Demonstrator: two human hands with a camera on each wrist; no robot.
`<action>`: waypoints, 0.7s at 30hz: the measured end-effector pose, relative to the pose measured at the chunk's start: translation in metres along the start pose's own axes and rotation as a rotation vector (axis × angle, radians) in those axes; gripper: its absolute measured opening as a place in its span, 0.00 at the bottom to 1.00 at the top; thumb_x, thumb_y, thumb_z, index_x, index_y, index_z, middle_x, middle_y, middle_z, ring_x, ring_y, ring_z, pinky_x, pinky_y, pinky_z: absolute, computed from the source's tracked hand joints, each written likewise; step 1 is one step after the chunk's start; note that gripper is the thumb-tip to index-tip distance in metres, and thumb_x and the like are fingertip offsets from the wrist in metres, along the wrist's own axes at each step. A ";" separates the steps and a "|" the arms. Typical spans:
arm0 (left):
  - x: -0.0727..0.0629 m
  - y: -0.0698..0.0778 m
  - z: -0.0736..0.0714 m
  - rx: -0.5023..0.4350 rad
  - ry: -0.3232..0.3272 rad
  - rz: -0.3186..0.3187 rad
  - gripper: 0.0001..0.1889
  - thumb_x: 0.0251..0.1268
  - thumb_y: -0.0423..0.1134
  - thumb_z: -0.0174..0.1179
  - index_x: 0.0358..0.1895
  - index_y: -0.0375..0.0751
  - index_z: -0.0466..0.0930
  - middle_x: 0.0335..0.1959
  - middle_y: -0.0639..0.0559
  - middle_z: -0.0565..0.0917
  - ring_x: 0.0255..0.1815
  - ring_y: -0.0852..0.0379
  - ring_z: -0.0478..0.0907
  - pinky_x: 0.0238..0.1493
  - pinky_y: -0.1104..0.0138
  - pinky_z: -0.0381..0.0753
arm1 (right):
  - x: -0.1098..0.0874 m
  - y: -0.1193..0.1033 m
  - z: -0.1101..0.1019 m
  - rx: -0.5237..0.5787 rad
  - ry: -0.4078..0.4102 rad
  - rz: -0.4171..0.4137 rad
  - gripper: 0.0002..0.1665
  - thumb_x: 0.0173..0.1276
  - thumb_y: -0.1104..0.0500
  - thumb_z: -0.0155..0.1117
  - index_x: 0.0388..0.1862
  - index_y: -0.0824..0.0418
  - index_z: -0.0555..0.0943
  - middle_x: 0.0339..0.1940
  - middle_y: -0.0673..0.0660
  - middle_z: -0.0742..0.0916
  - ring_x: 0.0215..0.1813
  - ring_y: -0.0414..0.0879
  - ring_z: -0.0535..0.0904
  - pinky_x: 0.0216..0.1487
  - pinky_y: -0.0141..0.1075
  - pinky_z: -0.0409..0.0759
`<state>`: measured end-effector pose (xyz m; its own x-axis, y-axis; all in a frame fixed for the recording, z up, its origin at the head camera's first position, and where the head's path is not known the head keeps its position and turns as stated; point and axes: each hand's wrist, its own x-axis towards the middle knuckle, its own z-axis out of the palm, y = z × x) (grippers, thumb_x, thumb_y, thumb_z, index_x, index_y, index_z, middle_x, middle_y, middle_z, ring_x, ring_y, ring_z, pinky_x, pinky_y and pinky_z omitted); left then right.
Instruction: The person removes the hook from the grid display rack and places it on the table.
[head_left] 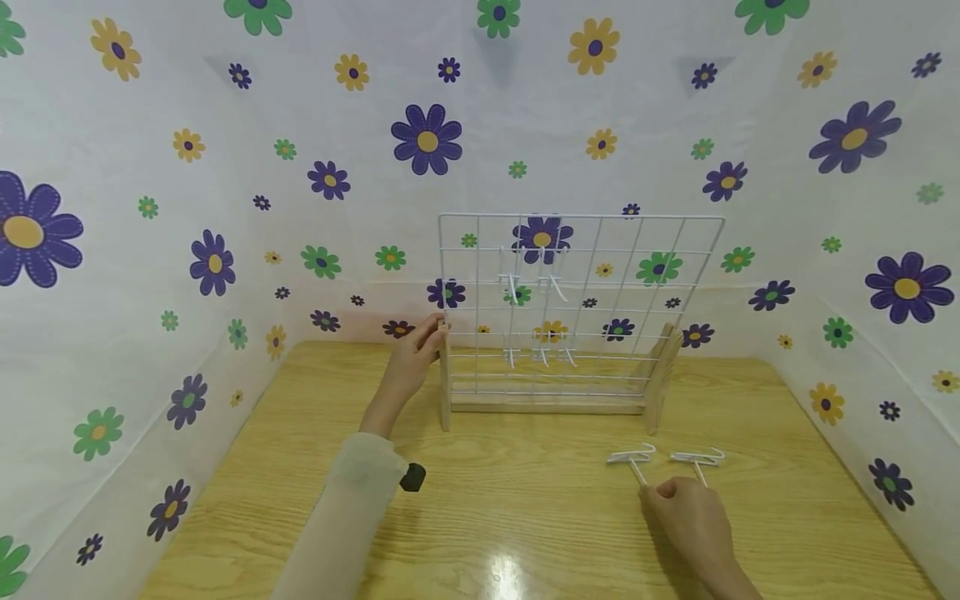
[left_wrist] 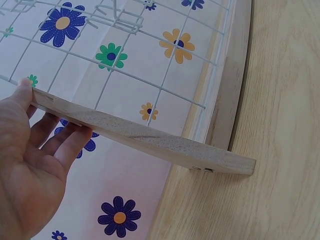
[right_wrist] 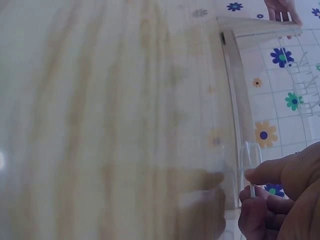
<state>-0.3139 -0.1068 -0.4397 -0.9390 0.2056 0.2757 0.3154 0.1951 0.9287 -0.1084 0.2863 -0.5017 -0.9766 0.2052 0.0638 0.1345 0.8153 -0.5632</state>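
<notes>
Left hand on the stand, right hand pinching a white hook

A person's left hand (head_left: pixel 411 358) grips the upper end of the pale wooden left upright (head_left: pixel 445 383) of a stand—thumb on one side, fingers on the other. The right hand (head_left: pixel 693 521) has thumb and forefinger closed narrowly on the stem of a white metal double-wire hook (head_left: pixel 631 457), at the right front of the light yellow wood-grain table (head_left: pixel 487 475). Whether that hook touches the tabletop is hard to tell. A second white metal hook (head_left: pixel 697 458) lies just beside it, its stem running partly behind the hand.

The stand's right upright (head_left: pixel 662 379) and pale wooden bottom bar (head_left: pixel 547 408) frame a white wire grid panel (head_left: pixel 581 309), which leans slightly. Five more white hooks hang there: two upper hooks (head_left: pixel 510 280) side by side, and three lower hooks (head_left: pixel 541 356) in a row beneath. White sheeting (head_left: pixel 787 167) printed with purple, green and yellow flowers surrounds the table—behind and at both sides.
</notes>
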 end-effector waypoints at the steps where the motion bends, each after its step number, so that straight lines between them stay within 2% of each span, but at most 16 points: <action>1: 0.000 0.000 0.000 -0.002 0.000 0.001 0.28 0.84 0.50 0.51 0.79 0.43 0.66 0.72 0.38 0.74 0.70 0.39 0.74 0.64 0.57 0.82 | 0.000 0.000 0.000 -0.002 0.000 0.001 0.15 0.69 0.58 0.69 0.32 0.71 0.87 0.09 0.48 0.73 0.12 0.38 0.63 0.12 0.24 0.60; 9: 0.000 -0.002 0.001 0.012 0.004 -0.014 0.28 0.83 0.51 0.51 0.79 0.45 0.66 0.73 0.41 0.73 0.71 0.40 0.73 0.64 0.58 0.82 | 0.002 0.000 0.000 -0.039 0.000 -0.034 0.18 0.70 0.54 0.70 0.29 0.69 0.87 0.08 0.46 0.72 0.13 0.38 0.62 0.13 0.24 0.59; 14: 0.001 -0.002 0.001 0.005 0.003 -0.017 0.28 0.83 0.51 0.50 0.79 0.46 0.66 0.73 0.42 0.74 0.71 0.41 0.73 0.64 0.59 0.82 | 0.003 0.001 0.001 -0.043 -0.025 -0.011 0.19 0.70 0.53 0.70 0.29 0.68 0.88 0.08 0.47 0.72 0.13 0.37 0.61 0.13 0.23 0.59; 21: 0.001 -0.002 0.000 -0.005 -0.008 0.005 0.27 0.84 0.49 0.50 0.78 0.42 0.66 0.72 0.40 0.75 0.71 0.41 0.73 0.64 0.59 0.81 | 0.004 0.000 0.000 -0.039 -0.054 0.033 0.21 0.71 0.49 0.68 0.29 0.65 0.90 0.12 0.47 0.74 0.17 0.41 0.64 0.15 0.29 0.63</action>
<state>-0.3155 -0.1067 -0.4417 -0.9363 0.2142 0.2785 0.3196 0.1897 0.9284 -0.1126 0.2870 -0.5010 -0.9790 0.2039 0.0002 0.1726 0.8290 -0.5320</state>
